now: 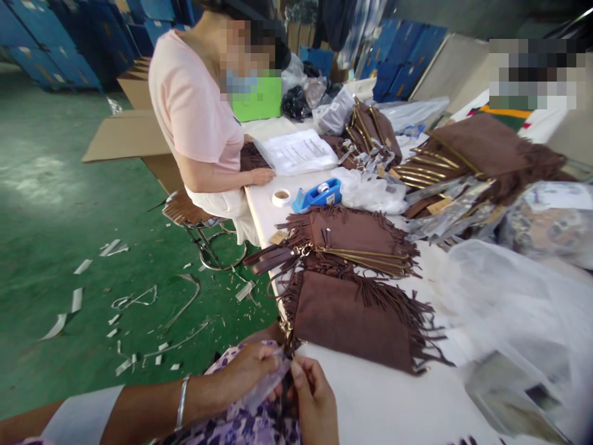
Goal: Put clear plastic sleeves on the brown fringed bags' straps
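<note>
- Bag (352, 321), brown, fringed: lies on the counter (370, 402), its hardware toward the edge, presumably to keep the strap (288, 351) within our reach.
- Left hand (250, 374): just off the bag's near-left corner, closed on film (266, 389); we take the pinch as a way of keeping thin plastic taut.
- Right hand (315, 395): nearer us than the bag, thumb and finger narrowed where film and strap meet; which of them it grips, we cannot tell.
- Stack (361, 232) of like bags: just beyond the bag, straps gathered at the left, seemingly for order.
- Tape roll (280, 198) and blue dispenser (319, 195): farther beyond the bag, likely set between workers for sharing.
- Plastic sheet (504, 296): right of the bag, loosely heaped.
- Pile (482, 148) of bags: beyond the bag, to its right, zips aligned, perhaps to save room.
- Co-worker (199, 117): beyond the bag, to its left, hands at a white packet (301, 151).
</note>
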{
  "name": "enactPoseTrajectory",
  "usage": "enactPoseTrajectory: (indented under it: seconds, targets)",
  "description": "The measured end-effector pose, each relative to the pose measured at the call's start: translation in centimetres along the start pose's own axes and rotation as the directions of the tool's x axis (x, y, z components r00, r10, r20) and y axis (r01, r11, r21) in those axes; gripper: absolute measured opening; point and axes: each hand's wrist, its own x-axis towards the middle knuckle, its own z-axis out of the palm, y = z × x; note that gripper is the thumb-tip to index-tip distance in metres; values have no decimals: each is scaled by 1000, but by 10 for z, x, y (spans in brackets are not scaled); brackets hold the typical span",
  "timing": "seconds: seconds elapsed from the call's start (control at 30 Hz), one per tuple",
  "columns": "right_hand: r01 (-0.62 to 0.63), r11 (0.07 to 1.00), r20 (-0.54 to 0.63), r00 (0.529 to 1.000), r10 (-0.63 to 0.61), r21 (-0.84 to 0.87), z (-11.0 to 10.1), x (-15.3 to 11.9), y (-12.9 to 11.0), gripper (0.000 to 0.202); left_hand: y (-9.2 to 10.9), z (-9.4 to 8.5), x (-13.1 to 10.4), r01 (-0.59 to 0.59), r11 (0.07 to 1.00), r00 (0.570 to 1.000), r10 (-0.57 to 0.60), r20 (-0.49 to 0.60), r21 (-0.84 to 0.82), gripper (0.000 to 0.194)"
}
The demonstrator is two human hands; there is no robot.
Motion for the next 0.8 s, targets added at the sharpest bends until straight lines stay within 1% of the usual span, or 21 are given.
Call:
enactPoseTrajectory:
  seconds: [0.07, 0.13, 0.27, 0.33, 0.4, 0.5, 0.57, 0.67, 0.8]
  targets:
    - [34, 999, 39, 999, -33, -26, 0, -1, 4, 40, -3, -2, 2, -3, 1000, 1000, 2, -7, -13, 59]
    - [34, 997, 61, 998, -31, -64, 1, 0, 7, 36, -7, -1, 6, -22, 1000, 1000, 22, 1, -21, 60]
    - [28, 976, -6, 1000, -30, -216, 0, 4, 7, 36, -10, 6, 13, -33, 999, 999, 34, 5, -16, 65]
    - [34, 965, -8, 999, -37, -261, -2, 5, 4, 37, -9, 6, 14, -29, 999, 1000, 29, 4, 16, 68]
    - [29, 965, -14, 999, -34, -261, -4, 7, 0, 37, -7, 5, 16, -72, 993, 997, 73, -10, 94, 69]
    - [36, 959, -66, 996, -57, -283, -8, 10, -4, 36, -4, 2, 21, -158, 946, 981, 183, -64, 282, 64]
    - [45, 948, -91, 993, -78, -315, -11, 12, -4, 36, -2, 1, 25, -163, 917, 975, 207, -86, 363, 58]
    - [13, 937, -96, 994, -49, -350, -13, 13, -1, 38, -3, 1, 28, -163, 920, 976, 202, -77, 355, 53]
    - [-14, 918, -83, 996, -21, -397, -12, 13, 0, 39, -6, 4, 25, -158, 956, 984, 174, -42, 245, 50]
